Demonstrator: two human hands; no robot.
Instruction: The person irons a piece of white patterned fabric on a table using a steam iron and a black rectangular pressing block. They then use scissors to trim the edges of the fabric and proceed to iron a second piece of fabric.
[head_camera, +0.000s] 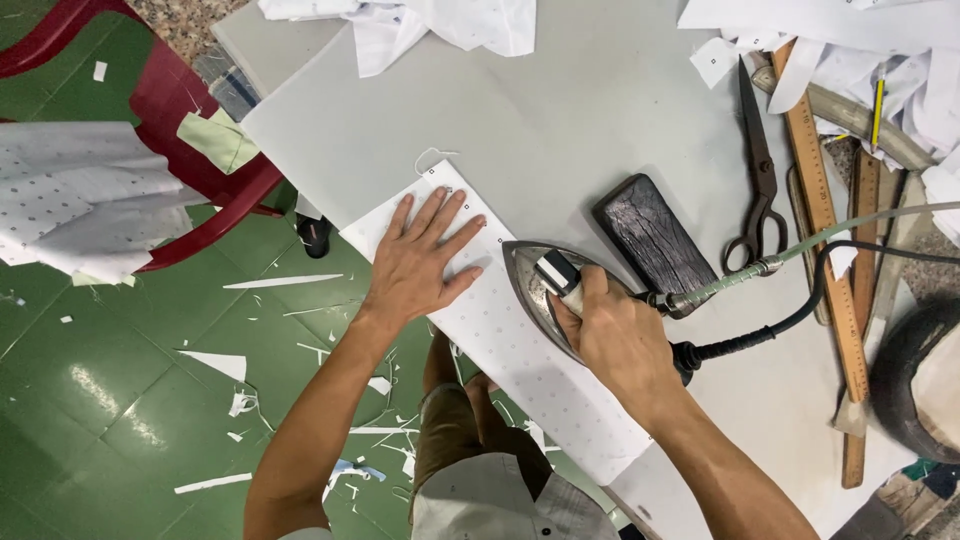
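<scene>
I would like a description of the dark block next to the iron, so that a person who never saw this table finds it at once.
Start from the grey table, where the right hand grips an iron. Just beyond the iron, before the old scissors, lies the dark block. It is a flat, rounded rectangle with a rough black surface, unlike the shiny iron and thin scissors.

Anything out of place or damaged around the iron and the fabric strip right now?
Scraps litter the green floor. The dark block beside the iron looks scorched. Fabric strip lies flat under the left hand.
</scene>
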